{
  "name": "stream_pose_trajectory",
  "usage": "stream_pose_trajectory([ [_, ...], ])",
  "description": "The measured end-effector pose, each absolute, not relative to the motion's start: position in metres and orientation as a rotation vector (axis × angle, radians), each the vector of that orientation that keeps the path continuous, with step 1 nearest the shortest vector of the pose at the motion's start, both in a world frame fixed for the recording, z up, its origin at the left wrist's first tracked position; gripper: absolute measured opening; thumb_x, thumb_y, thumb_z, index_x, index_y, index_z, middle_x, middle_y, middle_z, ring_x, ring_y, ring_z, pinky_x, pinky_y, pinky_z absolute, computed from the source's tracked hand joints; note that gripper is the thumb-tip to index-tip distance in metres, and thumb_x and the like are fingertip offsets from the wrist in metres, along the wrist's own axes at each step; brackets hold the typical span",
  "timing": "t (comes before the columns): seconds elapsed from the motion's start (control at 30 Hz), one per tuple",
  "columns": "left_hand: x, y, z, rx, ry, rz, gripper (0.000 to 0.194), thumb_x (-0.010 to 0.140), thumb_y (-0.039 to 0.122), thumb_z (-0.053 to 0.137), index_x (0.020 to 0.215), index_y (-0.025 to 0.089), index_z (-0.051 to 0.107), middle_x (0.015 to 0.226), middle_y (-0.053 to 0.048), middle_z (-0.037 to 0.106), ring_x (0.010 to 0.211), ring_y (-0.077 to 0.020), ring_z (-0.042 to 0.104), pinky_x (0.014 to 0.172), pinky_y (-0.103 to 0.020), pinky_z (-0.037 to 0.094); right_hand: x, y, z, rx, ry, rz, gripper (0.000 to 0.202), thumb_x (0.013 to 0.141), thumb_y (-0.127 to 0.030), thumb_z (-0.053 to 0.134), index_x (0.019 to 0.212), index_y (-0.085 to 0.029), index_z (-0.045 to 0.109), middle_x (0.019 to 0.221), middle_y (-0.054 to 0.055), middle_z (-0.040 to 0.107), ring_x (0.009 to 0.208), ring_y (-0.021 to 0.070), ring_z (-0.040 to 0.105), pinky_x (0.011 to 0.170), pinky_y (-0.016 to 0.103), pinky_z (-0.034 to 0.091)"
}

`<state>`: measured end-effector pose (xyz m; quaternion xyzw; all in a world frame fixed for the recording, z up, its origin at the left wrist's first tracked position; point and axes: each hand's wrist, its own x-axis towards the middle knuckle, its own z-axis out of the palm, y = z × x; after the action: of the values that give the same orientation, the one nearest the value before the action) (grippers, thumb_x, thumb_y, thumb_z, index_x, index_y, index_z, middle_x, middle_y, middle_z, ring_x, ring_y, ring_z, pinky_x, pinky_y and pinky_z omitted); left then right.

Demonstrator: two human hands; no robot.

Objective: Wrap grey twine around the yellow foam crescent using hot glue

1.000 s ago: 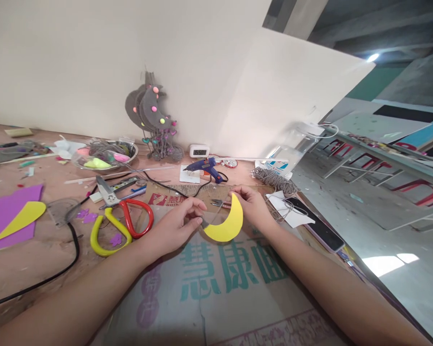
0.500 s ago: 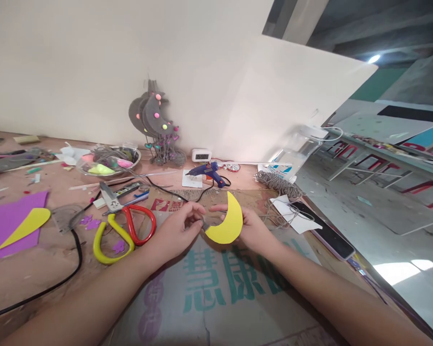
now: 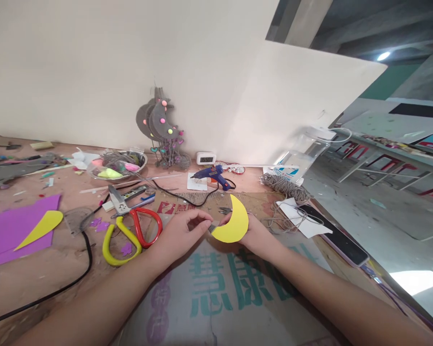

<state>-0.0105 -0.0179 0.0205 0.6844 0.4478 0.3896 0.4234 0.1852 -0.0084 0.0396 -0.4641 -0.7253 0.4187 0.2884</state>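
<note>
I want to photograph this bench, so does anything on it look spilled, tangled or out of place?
I see no spill, but the yarn looks untidy: loose strands loop across the paper. Small purple scraps also lie scattered around the scissors, like offcuts nobody has gathered up.

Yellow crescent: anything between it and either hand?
Only a small grey piece at the left tip of the yellow crescent, pinched by the left hand. Nothing visible separates it from the right hand, directly behind it, though the crescent hides some of those fingers.
</note>
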Motion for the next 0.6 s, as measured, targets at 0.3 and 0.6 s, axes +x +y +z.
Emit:
stream_pose_trajectory([
  [0.3,-0.0103,-0.0174,0.021,1.643,1.07,0.929,0.017,0.078,0.029,0.052,0.087,0.019,0.062,0.085,-0.001,0.067,0.078,-0.0146,0.06,0.071,-0.025,0.048,0.1852,-0.0075,0.0327,-1.265,-1.948,1.01,0.006,0.072,-0.019,0.057,0.076,-0.017,0.062,0.079,0.004,0.068,0.071,0.0161,0.061,0.066,0.028,0.047],
  [0.6,-0.0105,-0.0165,0.0197,1.656,1.086,0.927,0.021,0.078,0.033,0.053,0.087,0.018,0.064,0.084,-0.003,0.067,0.078,-0.0168,0.06,0.068,-0.027,0.048,0.1842,-0.0071,0.0311,-1.291,-1.915,1.009,0.012,0.075,-0.028,0.058,0.076,-0.016,0.062,0.077,0.004,0.067,0.069,0.0162,0.061,0.064,0.027,0.047],
])
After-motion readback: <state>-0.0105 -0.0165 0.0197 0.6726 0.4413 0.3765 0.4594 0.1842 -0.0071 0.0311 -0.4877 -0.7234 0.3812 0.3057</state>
